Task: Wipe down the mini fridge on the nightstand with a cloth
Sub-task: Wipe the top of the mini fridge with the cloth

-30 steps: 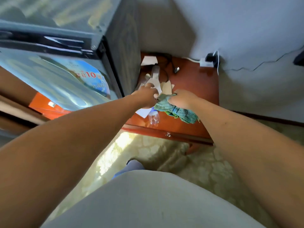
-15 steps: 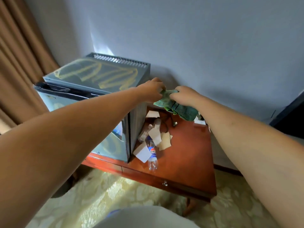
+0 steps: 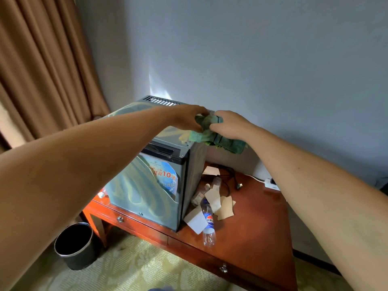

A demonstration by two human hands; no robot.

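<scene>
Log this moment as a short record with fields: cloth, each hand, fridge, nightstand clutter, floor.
cloth: green cloth, bunched, held at the fridge's top right front corner
left hand: left hand grips the cloth from the left
right hand: right hand grips the cloth from the right
fridge: mini fridge, door closed, sticker on the door
nightstand: wooden nightstand; right of the fridge lie a plastic bottle, paper scraps and a black cable
floor: dark bin at the nightstand's left

Both hands have lifted the green cloth [image 3: 210, 134] from the nightstand [image 3: 258, 223] to the mini fridge [image 3: 159, 185] top's right edge.
</scene>
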